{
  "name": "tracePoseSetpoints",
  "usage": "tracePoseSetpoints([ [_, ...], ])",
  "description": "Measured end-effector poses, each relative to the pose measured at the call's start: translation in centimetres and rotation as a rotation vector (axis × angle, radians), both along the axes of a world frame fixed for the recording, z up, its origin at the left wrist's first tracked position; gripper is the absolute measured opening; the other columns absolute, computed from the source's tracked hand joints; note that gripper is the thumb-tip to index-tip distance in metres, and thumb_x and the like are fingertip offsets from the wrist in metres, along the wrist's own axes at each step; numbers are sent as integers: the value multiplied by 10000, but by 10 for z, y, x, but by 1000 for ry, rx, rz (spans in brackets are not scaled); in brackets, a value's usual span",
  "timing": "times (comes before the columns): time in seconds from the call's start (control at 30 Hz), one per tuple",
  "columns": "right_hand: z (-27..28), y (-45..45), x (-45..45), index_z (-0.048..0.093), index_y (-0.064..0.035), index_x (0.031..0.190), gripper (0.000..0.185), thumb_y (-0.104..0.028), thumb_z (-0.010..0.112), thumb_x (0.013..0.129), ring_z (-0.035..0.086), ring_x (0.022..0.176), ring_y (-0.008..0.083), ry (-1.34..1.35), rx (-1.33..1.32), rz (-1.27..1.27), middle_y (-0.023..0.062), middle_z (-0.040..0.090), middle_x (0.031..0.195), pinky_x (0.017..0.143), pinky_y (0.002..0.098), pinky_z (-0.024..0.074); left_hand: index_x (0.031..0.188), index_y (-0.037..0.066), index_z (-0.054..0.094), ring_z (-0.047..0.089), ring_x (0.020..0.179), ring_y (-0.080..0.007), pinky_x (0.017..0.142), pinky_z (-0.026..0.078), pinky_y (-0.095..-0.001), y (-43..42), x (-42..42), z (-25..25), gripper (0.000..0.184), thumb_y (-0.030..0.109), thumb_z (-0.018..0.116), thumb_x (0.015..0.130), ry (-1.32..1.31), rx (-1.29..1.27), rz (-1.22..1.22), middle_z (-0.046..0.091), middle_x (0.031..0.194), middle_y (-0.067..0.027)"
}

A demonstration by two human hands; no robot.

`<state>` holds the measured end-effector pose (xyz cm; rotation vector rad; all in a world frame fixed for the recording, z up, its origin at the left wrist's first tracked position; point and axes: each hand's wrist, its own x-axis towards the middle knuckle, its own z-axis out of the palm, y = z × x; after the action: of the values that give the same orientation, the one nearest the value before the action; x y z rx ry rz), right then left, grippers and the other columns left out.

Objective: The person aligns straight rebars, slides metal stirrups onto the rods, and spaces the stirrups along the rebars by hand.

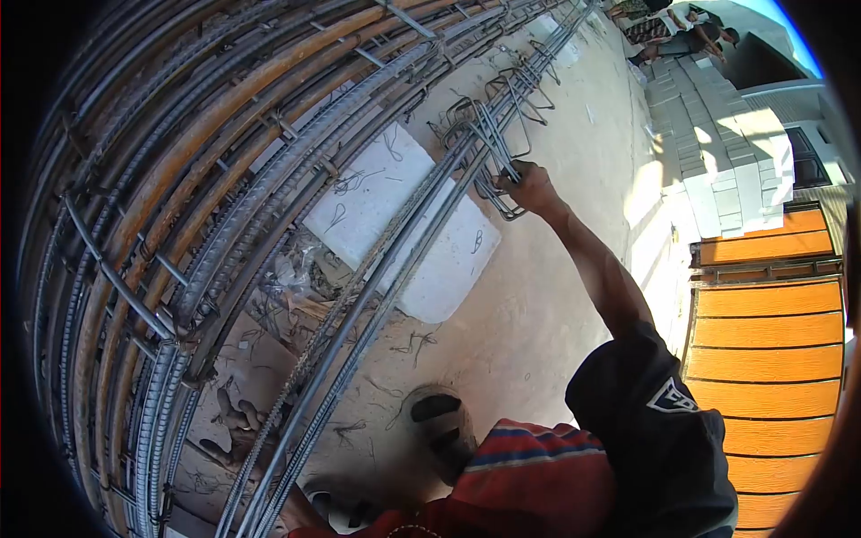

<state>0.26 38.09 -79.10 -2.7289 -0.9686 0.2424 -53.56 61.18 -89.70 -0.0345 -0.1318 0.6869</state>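
My right hand [529, 186] is at the end of my outstretched arm, its fingers closed on a bunch of bent steel stirrups [489, 134]. The stirrups hang around several long ribbed rebars [359, 269], which run diagonally across the view. At lower left, in shadow, my left hand [242, 435] is low behind these bars and partly hidden by them. Its fingers look spread, and I make out nothing in them. Beside it stands a large stack of tied rebar cages [215, 170], some bars rusty brown.
White blocks [439, 260] lie under the bars, with wire scraps around them on the concrete floor [547, 296]. My sandalled foot [439, 421] is near the bars. At right are stacked pale blocks [717, 152] and orange panels [762, 359]. People [691, 40] are at the far end.
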Motion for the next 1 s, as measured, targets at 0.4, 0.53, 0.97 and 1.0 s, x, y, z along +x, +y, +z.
tracePoseSetpoints([
  [0.4, 28, 6, -2, 651, 17, 865, 305, -271, 668, 766, 628, 660, 334, 223, -39, 23, 198, 632, 729, 648, 379, 499, 1403, 192, 350, 240, 1369, -299, 1081, 228, -488, 2, 11, 11, 695, 559, 518, 836, 61, 50, -35, 421, 1396, -87],
  [0.53, 40, 10, -35, 631, 18, 864, 309, -273, 665, 764, 604, 678, 352, 150, -11, 104, 216, 614, 740, 661, 388, 481, 1403, 202, 351, 237, 1369, -307, 1081, 224, -489, 0, -1, 17, 707, 584, 507, 829, 99, 62, -31, 426, 1392, -93],
  [0.97, 56, 9, -228, 598, 39, 986, 247, -139, 652, 823, 439, 520, 84, 674, 137, 142, 48, 540, 619, 488, 262, 360, 1405, 232, 356, 230, 1370, -332, 1083, 210, -491, -30, -10, 63, 749, 668, 470, 806, 198, 41, 79, 443, 1379, -114],
  [1.0, 50, 16, -260, 583, 38, 1002, 249, -115, 657, 819, 444, 505, 82, 769, 196, 157, 46, 533, 613, 480, 253, 370, 1405, 254, 355, 230, 1363, -350, 1082, 208, -480, -31, -6, 67, 752, 688, 459, 798, 228, -50, 108, 409, 1404, -110],
])
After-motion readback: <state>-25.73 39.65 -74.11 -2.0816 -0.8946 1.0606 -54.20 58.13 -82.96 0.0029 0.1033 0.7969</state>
